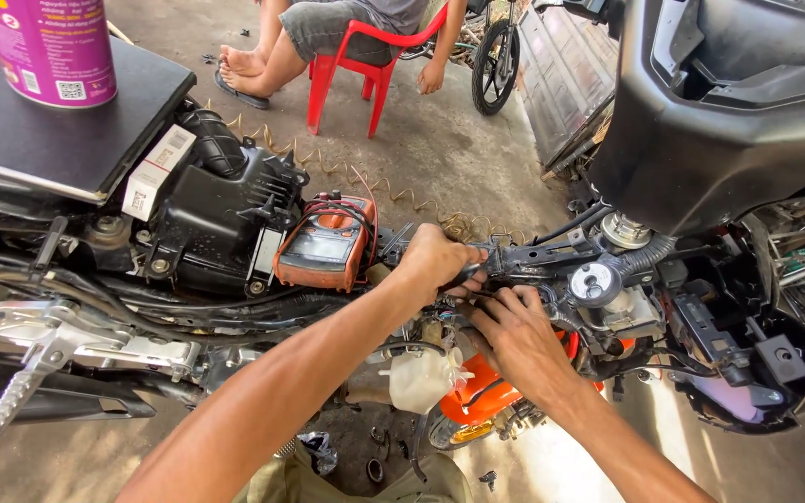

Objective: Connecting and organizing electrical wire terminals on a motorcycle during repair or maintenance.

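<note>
On concrete floor [477, 158], both hands [477, 298] in stripped motorbike frame [552, 256].

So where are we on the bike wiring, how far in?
Done: the body panels look off, leaving the frame and black airbox bare, and an orange multimeter sits on the frame.
In hand: left hand and right hand work at the wiring mid-frame.
Left: everything remains open, nothing refitted.

Sunlit concrete floor [440, 140], red plastic chair [351, 70]
</note>
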